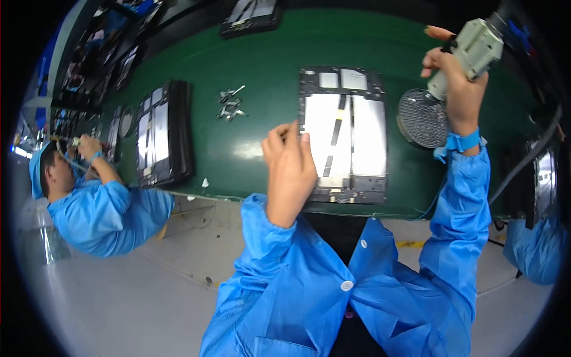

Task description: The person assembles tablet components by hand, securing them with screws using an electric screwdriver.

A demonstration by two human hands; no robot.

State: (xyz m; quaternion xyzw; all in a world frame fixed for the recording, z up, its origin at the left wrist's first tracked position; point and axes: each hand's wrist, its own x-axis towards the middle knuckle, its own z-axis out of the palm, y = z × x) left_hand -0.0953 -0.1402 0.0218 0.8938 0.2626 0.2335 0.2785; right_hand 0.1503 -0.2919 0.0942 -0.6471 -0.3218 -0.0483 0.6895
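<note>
An opened tablet (pixel 370 134) lies in front of me with its silver battery cells and black inner frame bared. My left hand (pixel 290 166) is at its left edge, thumb over the rim and fingers curled beside it. At the right, my right hand (pixel 465 98) grips a pale electric screwdriver (pixel 479 50), with some fingers sticking out past its body. The tool's lower end is over a round dish (pixel 421 122) with a fine dotted surface. What touches its tip is too small to tell. A blue strap circles my right wrist.
Left on the green table (pixel 250 172) are a stack of opened tablets (pixel 169 134) and a small pile of dark and silvery parts (pixel 231 106). Another tablet (pixel 251 16) sits at the far edge. A co-worker (pixel 104 202) in blue works at the left; a cable (pixel 529 154) hangs at the right.
</note>
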